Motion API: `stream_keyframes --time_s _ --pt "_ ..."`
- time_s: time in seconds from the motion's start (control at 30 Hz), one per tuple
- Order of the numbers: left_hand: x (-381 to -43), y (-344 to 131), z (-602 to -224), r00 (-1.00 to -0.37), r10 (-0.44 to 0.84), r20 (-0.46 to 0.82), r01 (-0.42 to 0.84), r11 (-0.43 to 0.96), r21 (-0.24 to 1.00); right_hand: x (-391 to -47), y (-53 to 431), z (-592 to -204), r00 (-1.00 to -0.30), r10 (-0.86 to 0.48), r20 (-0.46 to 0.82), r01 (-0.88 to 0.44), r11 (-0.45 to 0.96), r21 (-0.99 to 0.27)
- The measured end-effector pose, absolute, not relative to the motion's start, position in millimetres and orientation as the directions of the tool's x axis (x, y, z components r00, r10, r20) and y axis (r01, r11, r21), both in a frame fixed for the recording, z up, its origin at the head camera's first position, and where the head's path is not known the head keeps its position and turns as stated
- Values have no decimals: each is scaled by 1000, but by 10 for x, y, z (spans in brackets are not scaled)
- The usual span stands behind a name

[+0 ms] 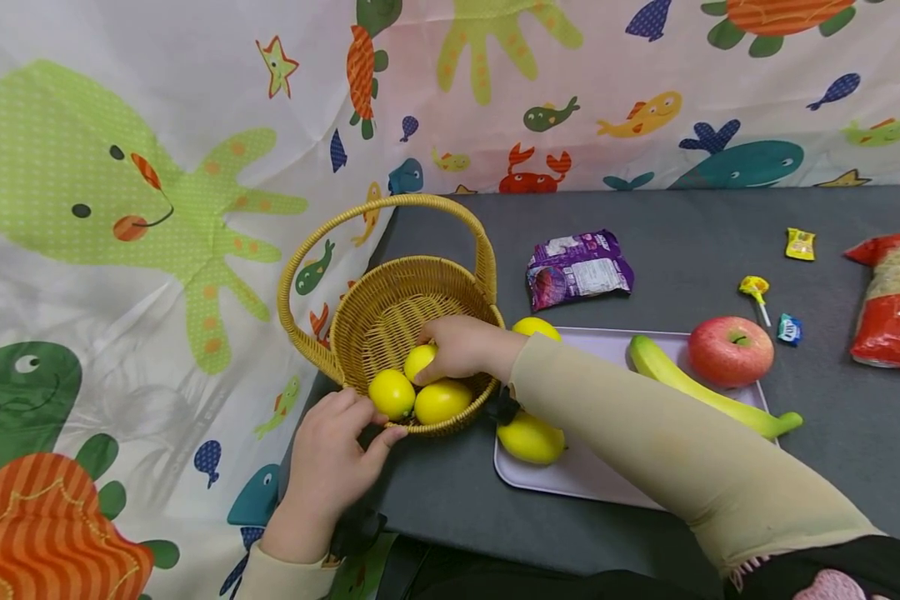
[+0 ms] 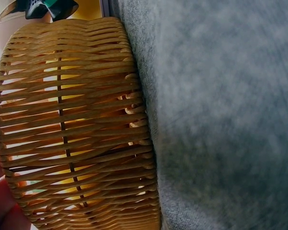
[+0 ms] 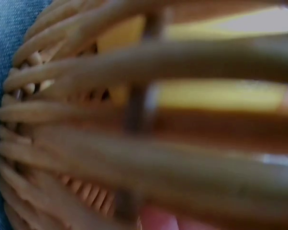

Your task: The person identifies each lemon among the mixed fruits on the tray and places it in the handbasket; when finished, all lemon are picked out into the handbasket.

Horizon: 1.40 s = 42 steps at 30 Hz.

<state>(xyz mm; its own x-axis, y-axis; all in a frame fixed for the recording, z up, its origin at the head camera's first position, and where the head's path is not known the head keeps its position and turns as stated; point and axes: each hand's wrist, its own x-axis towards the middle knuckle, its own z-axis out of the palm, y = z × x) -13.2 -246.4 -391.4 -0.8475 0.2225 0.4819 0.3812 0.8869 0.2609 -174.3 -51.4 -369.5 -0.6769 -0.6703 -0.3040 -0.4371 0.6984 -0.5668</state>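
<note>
In the head view a wicker basket (image 1: pixel 423 262) with a tall handle stands at the table's left side. My right hand (image 1: pixel 471 346) reaches over its right rim and holds a lemon (image 1: pixel 420 363) inside, thumb and fingers around it. Two more lemons lie beside it, one on the left (image 1: pixel 391 395) and one on the right (image 1: pixel 442 402). With thumb and fingers, my left hand (image 1: pixel 336 454) grips the near rim. The left wrist view shows its fingers (image 2: pixel 15 213) at the rim beside the woven wall. Blurred slats fill the right wrist view, with yellow behind them.
Right of the basket, a pale tray (image 1: pixel 457 492) holds lemons (image 1: pixel 531 438), a banana (image 1: pixel 690 387) and an apple (image 1: pixel 731 352), partly under my right sleeve. Behind are a purple packet (image 1: pixel 579 268), a lollipop (image 1: pixel 754 288), small candies (image 1: pixel 800 244) and a red bag (image 1: pixel 896 304).
</note>
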Motion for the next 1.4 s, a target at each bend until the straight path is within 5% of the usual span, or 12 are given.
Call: stream_keyframes --time_s 0.43,0.67,0.93,1.4 --pt "-138 -2464 -3916 -847 226 482 386 883 265 -1703 -313 -3476 -726 -660 -193 -476 684 -553" --pt "-143 -2455 -3913 -845 230 483 391 882 262 -1679 235 -3196 -805 -587 -86 -365 604 -708" --pt "-132 -2466 -3921 -846 225 484 384 886 260 -1798 777 -3392 -853 -483 -199 -175 622 -763" --pt "-130 -2449 -3918 -850 224 476 377 891 253 -1910 894 -3796 -805 -478 -351 -4 596 -803"
